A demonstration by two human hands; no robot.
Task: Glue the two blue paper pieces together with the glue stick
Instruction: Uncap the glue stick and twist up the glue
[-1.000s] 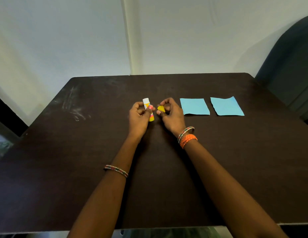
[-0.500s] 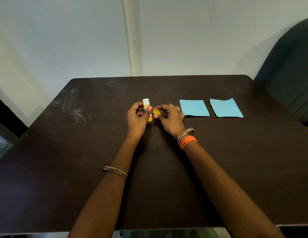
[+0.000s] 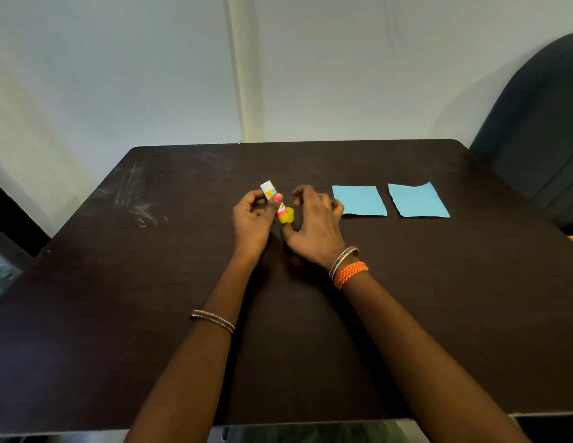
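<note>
Preparation step, no glue applied. Left hand grips the white-and-yellow glue stick; right hand, fingers loosely curled, touches its yellow end. Two blue paper pieces lie flat to the right. Next: expose the glue, then coat one piece.

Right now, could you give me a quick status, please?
Left hand holds glue stick; right hand at its yellow end. Both blue papers flat, untouched. Nothing blocking.

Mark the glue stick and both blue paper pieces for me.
glue stick (image 3: pixel 272 193): head view, upper labelled body.
nearer blue paper piece (image 3: pixel 360 199): head view, sheet's middle.
farther blue paper piece (image 3: pixel 417 201): head view, sheet's middle.
</note>
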